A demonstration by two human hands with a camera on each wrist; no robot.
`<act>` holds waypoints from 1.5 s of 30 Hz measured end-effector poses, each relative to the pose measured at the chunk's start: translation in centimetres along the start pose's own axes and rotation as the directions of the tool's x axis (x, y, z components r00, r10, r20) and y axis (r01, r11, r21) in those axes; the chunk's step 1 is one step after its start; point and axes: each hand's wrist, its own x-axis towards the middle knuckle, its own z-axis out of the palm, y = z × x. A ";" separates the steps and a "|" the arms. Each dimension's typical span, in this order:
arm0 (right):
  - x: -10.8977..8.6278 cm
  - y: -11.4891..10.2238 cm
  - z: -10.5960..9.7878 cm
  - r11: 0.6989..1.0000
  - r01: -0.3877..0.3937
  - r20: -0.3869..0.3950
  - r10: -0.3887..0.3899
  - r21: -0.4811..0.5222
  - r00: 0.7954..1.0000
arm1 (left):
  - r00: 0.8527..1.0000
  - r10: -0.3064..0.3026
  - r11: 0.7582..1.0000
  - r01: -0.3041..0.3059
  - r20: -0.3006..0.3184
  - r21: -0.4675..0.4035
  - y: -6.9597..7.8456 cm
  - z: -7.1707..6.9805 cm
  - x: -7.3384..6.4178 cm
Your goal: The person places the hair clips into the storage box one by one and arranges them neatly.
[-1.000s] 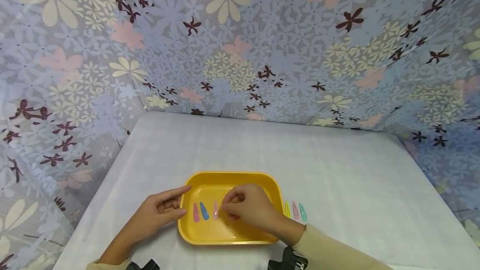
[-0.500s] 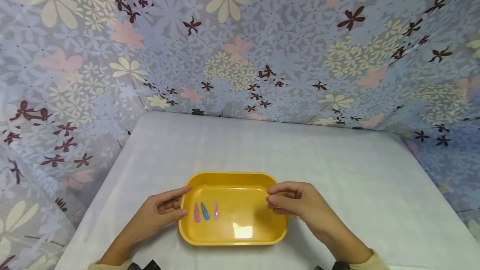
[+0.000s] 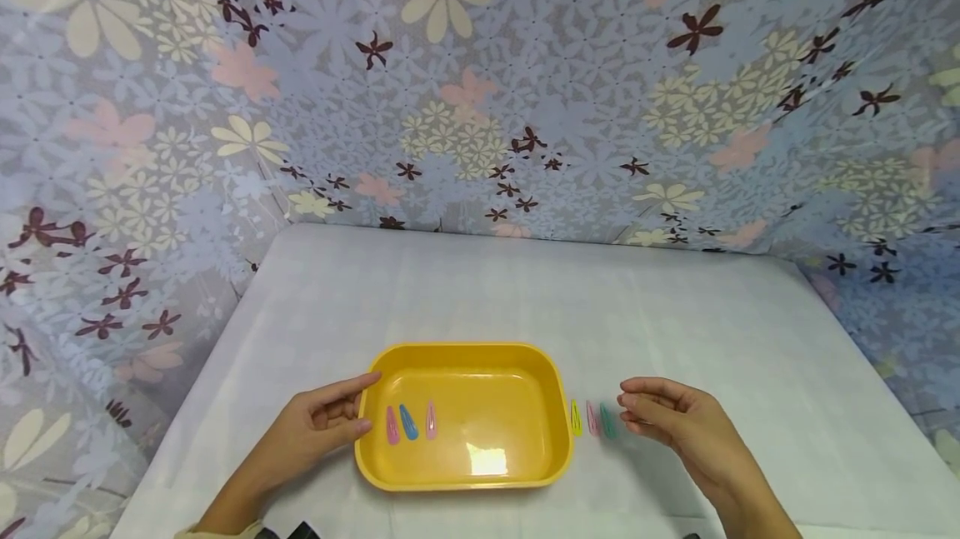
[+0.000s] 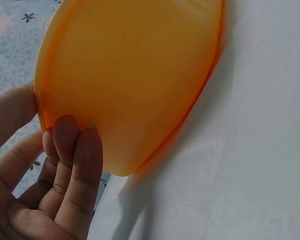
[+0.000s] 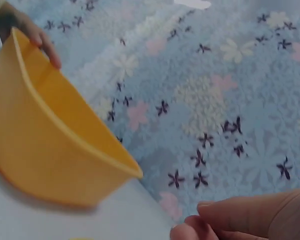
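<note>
My left hand (image 3: 330, 421) holds the left end of the yellow tray (image 3: 465, 486), some fingertips over its rim and others against the outer wall (image 4: 130, 100). Inside the tray lie a pink snap hair clip (image 3: 393, 425), a blue hair clip (image 3: 408, 422) and a light pink hair clip (image 3: 431, 420). On the white cloth just right of the tray are a yellow hair clip (image 3: 576, 417), another pink hair clip (image 3: 592, 419) and a teal hair clip (image 3: 607, 421). My right hand (image 3: 686, 422) hovers right of the teal clip, fingers loosely bent, nothing visible in them.
A white cloth (image 3: 712, 331) covers the table under the tray. Behind and at both sides hangs a flowered fabric (image 3: 480, 106). The tray's raised wall (image 5: 45, 150) stands between the two rows of clips.
My right hand has left the tray's inside and moved right, past the clips on the cloth. The three clips in the tray keep their places. My left hand stays on the tray.
</note>
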 end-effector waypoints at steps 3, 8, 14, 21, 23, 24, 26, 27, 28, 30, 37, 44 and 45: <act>0.1 0.9 -0.1 0.999 -0.020 -0.048 0.018 -0.045 0.999 | 1.000 0.002 1.000 -0.002 0.000 -0.004 -0.1 0.1 -0.1; 0.2 1.7 0.5 0.971 -0.034 -0.191 -0.012 -0.236 0.982 | 1.000 0.025 1.000 -0.025 0.000 -0.010 -0.4 0.3 -0.1; 0.3 1.8 1.1 0.850 -0.064 -0.239 -0.074 -0.524 0.968 | 0.999 0.033 0.999 -0.033 0.004 -0.017 -0.5 0.3 0.0; 0.7 2.3 1.3 0.711 -0.056 -0.188 -0.109 -0.701 0.976 | 1.000 0.023 1.000 -0.023 0.006 -0.015 -0.6 0.3 -0.1; 0.9 2.4 1.4 0.712 -0.065 -0.184 -0.091 -0.699 0.979 | 1.000 0.025 1.000 -0.025 0.008 -0.015 -0.6 0.3 -0.1; 1.0 2.4 1.4 0.714 -0.073 -0.186 -0.081 -0.697 0.979 | 1.000 0.026 1.000 -0.026 0.009 -0.016 -0.6 0.3 -0.1; 1.2 2.5 1.4 0.712 -0.082 -0.191 -0.074 -0.697 0.979 | 1.000 0.029 0.999 -0.029 0.011 -0.017 -0.7 0.3 -0.1; 1.3 2.6 1.4 0.712 -0.084 -0.193 -0.074 -0.697 0.978 | 0.999 0.033 0.999 -0.033 0.013 -0.016 -0.7 0.3 -0.1; 1.4 2.7 1.4 0.713 -0.086 -0.197 -0.075 -0.696 0.978 | 0.999 0.035 0.999 -0.035 0.012 -0.015 -0.7 0.3 -0.1; 1.7 2.8 1.4 0.715 -0.086 -0.203 -0.079 -0.694 0.976 | 0.999 0.035 0.999 -0.035 0.009 -0.017 -0.8 0.4 -0.2; 2.2 2.9 1.4 0.727 -0.107 -0.227 -0.069 -0.678 0.972 | 0.999 0.041 0.999 -0.041 0.008 -0.014 -0.7 0.3 -0.1; 2.5 2.8 1.7 0.732 -0.122 -0.236 -0.055 -0.671 0.970 | 0.999 0.045 0.999 -0.045 -0.004 -0.001 -0.2 0.2 -0.1; 2.5 2.8 1.7 0.739 -0.122 -0.238 -0.053 -0.662 0.970 | 0.999 0.042 0.999 -0.042 -0.004 -0.001 -0.2 0.2 -0.1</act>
